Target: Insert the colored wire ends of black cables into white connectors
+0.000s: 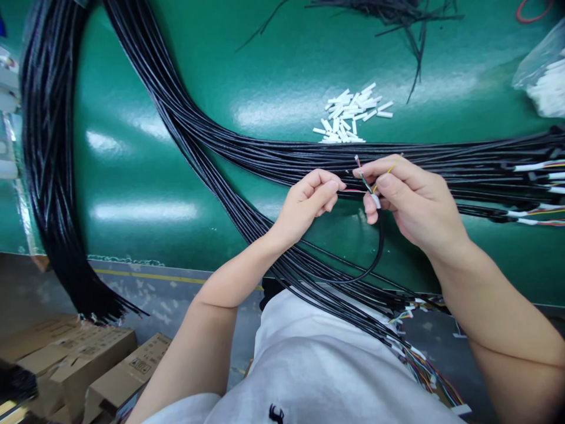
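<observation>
Near the middle, my right hand [417,200] is closed around the end of a black cable [380,241], where a white sleeve [376,201] sits and thin coloured wires fan out. One yellow wire [392,168] rises by my right thumb. My left hand [311,197] pinches a thin reddish wire [353,190] that stretches across from that cable end. The cable loops down from my right hand toward a bundle of black cables [247,218] hanging over the table's front edge.
Another thick cable bundle [265,154] crosses the green table [145,176] behind my hands. Beyond it lie a pile of short white tubes [346,115] and black strips [397,9]. A plastic bag [545,82] stands right. More cables [48,165] hang left, above cardboard boxes [92,359].
</observation>
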{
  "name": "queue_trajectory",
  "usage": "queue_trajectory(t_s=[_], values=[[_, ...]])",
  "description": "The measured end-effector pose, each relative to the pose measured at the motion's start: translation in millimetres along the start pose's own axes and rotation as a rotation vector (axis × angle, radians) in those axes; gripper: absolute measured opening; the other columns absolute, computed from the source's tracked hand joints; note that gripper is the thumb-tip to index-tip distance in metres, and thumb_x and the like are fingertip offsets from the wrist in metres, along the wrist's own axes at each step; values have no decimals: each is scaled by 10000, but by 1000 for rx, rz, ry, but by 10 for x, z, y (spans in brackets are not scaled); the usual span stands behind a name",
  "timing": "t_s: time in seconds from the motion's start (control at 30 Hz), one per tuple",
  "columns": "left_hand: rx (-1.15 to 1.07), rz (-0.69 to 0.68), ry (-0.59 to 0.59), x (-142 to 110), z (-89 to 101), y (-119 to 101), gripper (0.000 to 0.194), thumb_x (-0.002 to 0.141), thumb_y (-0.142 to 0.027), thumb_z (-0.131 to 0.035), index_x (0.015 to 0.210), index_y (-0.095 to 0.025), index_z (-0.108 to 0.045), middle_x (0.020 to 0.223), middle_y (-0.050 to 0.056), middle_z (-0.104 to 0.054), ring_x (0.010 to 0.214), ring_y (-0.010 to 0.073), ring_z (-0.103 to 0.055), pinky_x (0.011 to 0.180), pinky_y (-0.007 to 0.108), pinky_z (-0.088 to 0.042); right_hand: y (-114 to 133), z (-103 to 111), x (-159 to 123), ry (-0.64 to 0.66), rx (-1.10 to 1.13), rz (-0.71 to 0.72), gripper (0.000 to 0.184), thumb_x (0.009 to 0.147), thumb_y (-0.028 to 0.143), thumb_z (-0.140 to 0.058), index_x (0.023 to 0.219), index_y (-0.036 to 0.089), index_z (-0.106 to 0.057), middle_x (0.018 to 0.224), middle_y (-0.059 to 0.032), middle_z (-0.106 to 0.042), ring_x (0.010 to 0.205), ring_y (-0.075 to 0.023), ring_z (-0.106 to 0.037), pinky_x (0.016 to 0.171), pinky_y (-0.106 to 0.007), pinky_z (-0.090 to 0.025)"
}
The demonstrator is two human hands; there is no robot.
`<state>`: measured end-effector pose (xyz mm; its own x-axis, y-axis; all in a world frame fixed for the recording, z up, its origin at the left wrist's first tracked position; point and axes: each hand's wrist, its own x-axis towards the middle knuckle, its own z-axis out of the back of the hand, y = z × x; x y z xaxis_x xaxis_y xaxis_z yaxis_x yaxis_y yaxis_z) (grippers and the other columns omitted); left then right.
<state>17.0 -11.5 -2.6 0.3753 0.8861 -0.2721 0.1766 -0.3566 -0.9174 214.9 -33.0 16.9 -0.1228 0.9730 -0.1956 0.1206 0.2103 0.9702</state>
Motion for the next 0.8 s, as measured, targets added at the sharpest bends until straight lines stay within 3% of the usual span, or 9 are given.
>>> queue_trajectory(t_s=[0.1, 0.17, 0.3, 0.47, 0.67, 0.73, 0.8], values=[[34, 5, 0, 4, 10, 12, 377, 935, -551, -728, 938, -178, -674, 619, -58, -514, 530, 37, -396, 513, 183, -319, 6, 7, -5, 8, -9, -77, 186, 989, 453, -715, 1066, 321, -820, 1046, -26, -663, 649, -126, -624, 569, -320, -580], [58, 7, -3, 3, 16, 16, 388, 937, -568, -718, 946, -182, -678, 623, -56, -518, 534, 41, -402, 517, 188, -330, 3, 18, -2, 20, -56, -55, 200, 991, 482, -707, 1033, 321, -817, 979, -21, -655, 651, -134, -617, 589, -326, -563], [91, -32, -3, -13, 7, -10, 392, 935, -579, -716, 954, -190, -674, 637, -50, -538, 552, 51, -454, 541, 200, -372, 21, 38, 27, 109, -229, 12, 327, 974, 572, -698, 871, 283, -811, 859, -33, -633, 675, -157, -615, 646, -337, -552], [221, -169, 67, -38, 2, -21, 371, 934, -557, -722, 1047, -205, -693, 755, -30, -671, 611, 64, -592, 619, 220, -456, 66, 46, 59, 252, -399, 45, 500, 964, 603, -669, 613, 250, -712, 803, -65, -628, 738, -198, -622, 666, -349, -520], [430, -287, 151, -32, 44, 43, 292, 989, -500, -657, 1056, -225, -733, 861, -19, -751, 657, 69, -654, 693, 228, -482, 41, 62, 61, 355, -483, 37, 404, 977, 425, -622, 627, 242, -705, 802, -47, -611, 731, -177, -616, 677, -330, -480], [428, -275, 146, -39, 35, 49, 289, 1004, -497, -635, 982, -218, -705, 834, -22, -738, 655, 71, -646, 681, 229, -469, 30, 53, 59, 366, -497, 48, 320, 933, 430, -685, 676, 242, -707, 785, -27, -587, 691, -165, -573, 645, -327, -445], [394, -226, 106, -54, 14, 52, 313, 1013, -518, -617, 934, -216, -649, 734, -40, -687, 625, 75, -619, 654, 230, -450, 21, 29, 51, 298, -512, 80, 271, 842, 430, -807, 699, 241, -676, 780, -9, -565, 674, -159, -522, 628, -330, -409]])
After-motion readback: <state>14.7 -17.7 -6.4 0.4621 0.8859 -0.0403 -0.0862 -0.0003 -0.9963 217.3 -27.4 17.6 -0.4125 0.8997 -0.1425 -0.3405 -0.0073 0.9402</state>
